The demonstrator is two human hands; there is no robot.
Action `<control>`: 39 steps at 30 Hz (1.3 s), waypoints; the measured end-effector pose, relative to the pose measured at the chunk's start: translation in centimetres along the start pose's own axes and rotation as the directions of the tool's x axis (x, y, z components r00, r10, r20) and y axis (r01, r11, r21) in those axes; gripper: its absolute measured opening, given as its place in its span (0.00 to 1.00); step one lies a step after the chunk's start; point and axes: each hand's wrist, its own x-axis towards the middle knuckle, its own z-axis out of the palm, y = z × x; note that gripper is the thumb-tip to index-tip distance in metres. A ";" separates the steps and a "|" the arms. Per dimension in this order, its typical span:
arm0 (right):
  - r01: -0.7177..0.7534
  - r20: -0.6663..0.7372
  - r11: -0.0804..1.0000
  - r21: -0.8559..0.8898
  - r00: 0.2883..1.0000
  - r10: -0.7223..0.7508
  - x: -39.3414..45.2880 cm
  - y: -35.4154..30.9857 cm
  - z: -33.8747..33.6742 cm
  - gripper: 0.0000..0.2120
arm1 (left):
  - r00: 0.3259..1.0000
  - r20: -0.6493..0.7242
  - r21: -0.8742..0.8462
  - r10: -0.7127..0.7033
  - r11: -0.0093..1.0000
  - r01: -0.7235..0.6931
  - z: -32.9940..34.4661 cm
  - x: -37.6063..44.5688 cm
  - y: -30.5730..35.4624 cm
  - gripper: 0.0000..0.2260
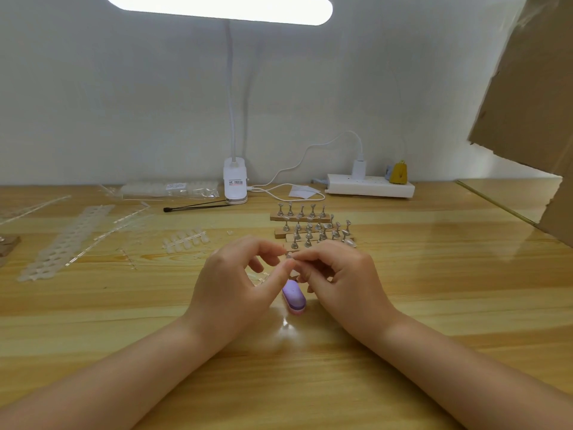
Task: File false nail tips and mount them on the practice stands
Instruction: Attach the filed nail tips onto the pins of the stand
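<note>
we see both hands meeting above the middle of the bench [434, 305], forearms reaching in from its near edge. the left hand [235, 287] has its fingers curled, thumb and forefinger pinching a small clear nail tip [290, 255]. the right hand [344, 274] also has its fingers curled, and its fingertips [302, 259] close on the same tip from the other side; both grips are thus grasping the tip, held clear of the bench. we cannot tell whether the right hand holds anything else.

just under the hands, a lilac file block [294, 297] lies flat on the bench. beyond the hands, toward the far edge, rows of metal stands [311, 228] sit upright on wooden bases. to their left lies a loose cluster of tips [185, 240]; further left, near the left edge, lie an emptied tip sheet [66, 240] and clear plastic strips [127, 218].

along the far edge we see a bagged tip pack [169, 189], a clip lamp [235, 181] with its cable, a black tool [198, 207] and a white power strip [370, 187]. cardboard [527, 88] rises at the far right corner.
</note>
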 end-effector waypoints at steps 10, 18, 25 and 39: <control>0.157 0.038 0.975 -0.159 0.988 -0.153 -0.2 -0.2 -0.4 0.06 | 1.000 -0.008 0.056 0.014 0.998 -0.013 0.2 -0.4 0.4 0.05; -0.045 0.019 0.997 -0.070 0.999 0.046 -0.2 -0.3 0.2 0.02 | 0.999 -0.001 0.004 -0.055 0.999 0.055 0.2 0.1 0.1 0.07; -0.207 0.003 0.972 -0.114 0.978 0.209 0.2 -0.1 0.3 0.02 | 0.971 -0.007 -0.110 -0.241 0.965 0.238 0.3 0.3 -0.8 0.12; -0.278 0.087 0.817 -0.505 0.925 0.369 1.0 -0.8 -1.7 0.15 | 0.975 0.043 -0.048 -0.217 0.975 0.219 0.4 0.1 -1.3 0.12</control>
